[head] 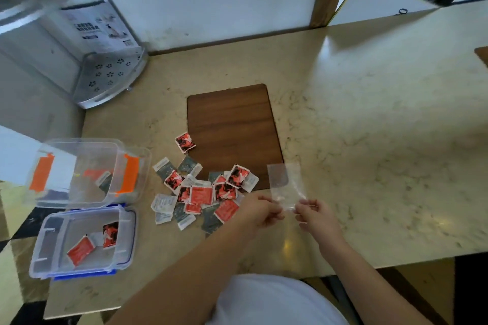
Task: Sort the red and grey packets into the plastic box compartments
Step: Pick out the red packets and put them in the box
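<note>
White shirt (274, 301) fills the bottom edge, both forearms reaching out from it over the counter (369, 119).

Left to right:
- Blue-clipped box (47, 250), near left: 2 red packets inside. Behind it, orange-clipped box (79, 199): 1 grey packet showing, possibly more; clear walls make it hard to read.
- Pile (203, 192) of loose packets, red and grey mixed, overlapping, just right of the boxes and spilling onto the corner of the brown mat (232, 126). 1 red packet (184, 142) lies apart at the mat's left edge.
- Left hand (260, 212) and right hand (314, 215), each pinched closed on a lower corner of an empty clear bag (286, 185), held up between them just right of the pile. No packet in either hand.

Handling, by my reckoning: packets are light, flat, soft sachets with glossy film, likely slippery when stacked. Take 1 by a crimped edge between thumb and finger; lift off the top of the pile rather than dig.

Most of the sorting remains.
</note>
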